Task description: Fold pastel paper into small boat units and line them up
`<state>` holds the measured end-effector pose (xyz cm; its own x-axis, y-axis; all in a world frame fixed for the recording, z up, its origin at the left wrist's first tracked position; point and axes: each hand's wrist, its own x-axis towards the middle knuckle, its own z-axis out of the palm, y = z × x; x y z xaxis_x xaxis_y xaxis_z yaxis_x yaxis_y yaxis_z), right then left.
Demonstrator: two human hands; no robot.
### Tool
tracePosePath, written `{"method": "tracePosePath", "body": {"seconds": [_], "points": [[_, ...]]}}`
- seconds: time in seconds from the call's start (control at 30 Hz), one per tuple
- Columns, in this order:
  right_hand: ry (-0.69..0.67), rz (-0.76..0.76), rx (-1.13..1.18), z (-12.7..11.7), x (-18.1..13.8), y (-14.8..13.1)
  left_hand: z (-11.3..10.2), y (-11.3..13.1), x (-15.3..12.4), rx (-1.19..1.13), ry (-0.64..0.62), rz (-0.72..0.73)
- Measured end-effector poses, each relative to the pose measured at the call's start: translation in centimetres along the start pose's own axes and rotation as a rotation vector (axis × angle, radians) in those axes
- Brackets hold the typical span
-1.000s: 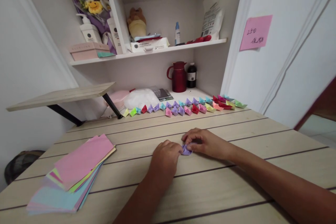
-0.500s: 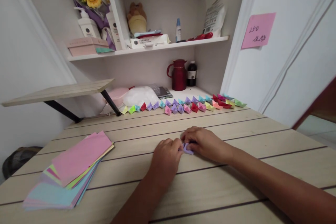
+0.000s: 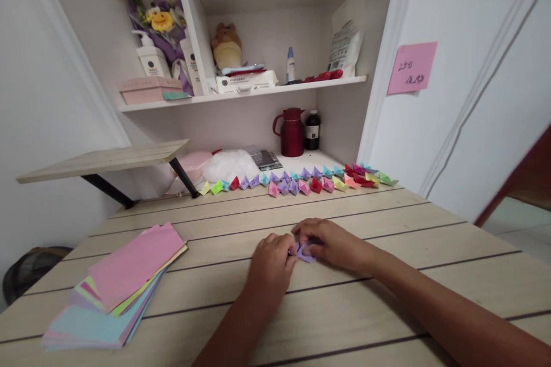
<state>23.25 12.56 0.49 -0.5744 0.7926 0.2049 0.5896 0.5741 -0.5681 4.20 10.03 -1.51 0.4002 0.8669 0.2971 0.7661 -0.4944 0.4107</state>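
A small folded piece of purple paper point(image 3: 306, 254) lies low over the wooden table, between my two hands. My left hand point(image 3: 272, 261) pinches its left edge, fingers curled. My right hand point(image 3: 329, 242) grips it from the right, with the thumb on its face and the fingers bent over the far side. Much of the paper is hidden behind my fingers. Beyond my hands, several folded paper boats point(image 3: 315, 185) in many colours stand in rows along the back of the table.
A fanned stack of coloured paper sheets point(image 3: 138, 266) lies at the left. Behind it stands a small raised wooden shelf point(image 3: 107, 160) on black legs. A red jug point(image 3: 292, 133) and a dark bottle point(image 3: 312, 131) stand in the cabinet niche at the back.
The view has tilted slightly up, so the scene sits lower in the picture. Both hands stay on the purple paper, with only slight finger movement.
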Motion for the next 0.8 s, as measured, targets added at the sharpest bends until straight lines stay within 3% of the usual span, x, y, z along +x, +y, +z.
{"method": "tracePosePath", "body": {"seconds": [0.1,0.2,0.53,0.8], "points": [[-0.06,0.077,0.355,-1.1,-0.6,2.0,0.0,-0.2,0.0,-0.012,0.007,-0.022],[-0.051,0.19,0.497,-1.7,-0.8,3.4,0.0,-0.3,-0.1,-0.013,0.02,-0.037],[0.02,0.153,0.336,-1.3,-0.6,3.0,0.1,-0.5,-0.5,-0.071,0.03,-0.053],[0.016,0.146,0.333,-1.5,-0.7,3.2,-0.7,-1.1,-1.0,-0.154,-0.004,-0.076]]}}
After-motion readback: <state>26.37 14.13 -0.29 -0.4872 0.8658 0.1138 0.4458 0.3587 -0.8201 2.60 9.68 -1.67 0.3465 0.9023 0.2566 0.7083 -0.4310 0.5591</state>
